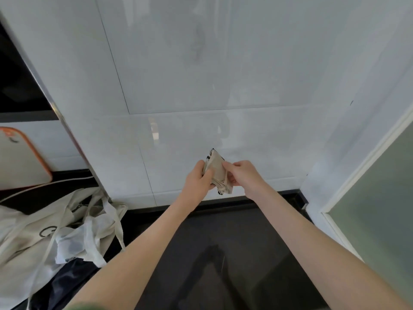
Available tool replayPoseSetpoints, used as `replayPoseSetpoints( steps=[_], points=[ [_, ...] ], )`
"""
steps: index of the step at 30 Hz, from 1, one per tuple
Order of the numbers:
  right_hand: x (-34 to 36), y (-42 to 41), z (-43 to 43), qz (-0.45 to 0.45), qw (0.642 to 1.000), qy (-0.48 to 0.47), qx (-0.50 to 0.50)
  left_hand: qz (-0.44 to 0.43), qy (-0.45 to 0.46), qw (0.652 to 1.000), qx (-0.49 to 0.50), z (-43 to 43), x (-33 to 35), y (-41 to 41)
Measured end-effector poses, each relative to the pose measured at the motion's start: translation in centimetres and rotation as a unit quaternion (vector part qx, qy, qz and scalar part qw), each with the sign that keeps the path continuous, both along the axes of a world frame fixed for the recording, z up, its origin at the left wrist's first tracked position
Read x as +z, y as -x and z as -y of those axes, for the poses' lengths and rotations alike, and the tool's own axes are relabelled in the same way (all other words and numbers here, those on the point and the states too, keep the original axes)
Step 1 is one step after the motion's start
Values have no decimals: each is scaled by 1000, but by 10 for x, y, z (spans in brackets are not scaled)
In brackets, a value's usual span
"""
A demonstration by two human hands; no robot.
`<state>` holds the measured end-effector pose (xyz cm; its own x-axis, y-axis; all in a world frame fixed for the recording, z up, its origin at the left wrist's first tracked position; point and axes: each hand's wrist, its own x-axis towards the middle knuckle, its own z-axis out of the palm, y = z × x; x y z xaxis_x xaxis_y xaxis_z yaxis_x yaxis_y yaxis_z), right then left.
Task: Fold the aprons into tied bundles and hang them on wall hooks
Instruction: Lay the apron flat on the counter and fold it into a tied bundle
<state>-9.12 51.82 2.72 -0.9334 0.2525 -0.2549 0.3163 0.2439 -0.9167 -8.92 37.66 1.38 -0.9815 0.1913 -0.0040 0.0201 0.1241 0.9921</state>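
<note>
- The glossy white tiled wall [178, 74] stands directly behind the grip and fills most of the view. I see no hook on the part that shows.
- The dark stone counter [234, 242] lies below the grip, under both forearms.
- A loose heap of cream cloth aprons with long straps [44, 231] lies on the counter, down and well to the left of the grip. These are not yet folded.
- A frosted glass panel in a white frame [380, 209] is to the right of the grip, well apart.
- A pale cutting board with an orange rim [20, 157] leans far to the left of the grip.
- The small folded bundle of beige apron cloth with dark edges [216, 167] is in the air between the two hands, in front of the wall and above the counter.
- The left hand [197, 179] has its fingers curled round the left side of the bundle and holds it firmly.
- The right hand [242, 174] pinches the right edge with thumb and fingertips closed. Whether it pinches cloth or strap, I cannot tell.
- A short strap end [226, 187] hangs just below the grip.
- In my judgement, the step in hand is finishing the tie on this bundle; the hanging is not yet done. The next move calls for pulling the strap tight while the left hand keeps the folds pressed together. After that the person needs a hook, which must be outside this view.
</note>
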Motion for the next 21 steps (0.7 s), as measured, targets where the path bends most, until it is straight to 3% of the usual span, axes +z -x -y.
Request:
replayPoseSetpoints(
  steps=[7,11,18,21],
  points=[
    [57,18,-6,-50,988,140,46,-61,62,996,-31,10,59,12],
    [90,16,-5,-106,980,109,126,-55,66,996,-31,14,101,16],
    [188,20,-3,-222,947,40,229,-134,-51,984,-106,46,179,35],
    [220,25,6,-246,930,21,271,-252,50,960,-108,59,199,41]
  ],
)
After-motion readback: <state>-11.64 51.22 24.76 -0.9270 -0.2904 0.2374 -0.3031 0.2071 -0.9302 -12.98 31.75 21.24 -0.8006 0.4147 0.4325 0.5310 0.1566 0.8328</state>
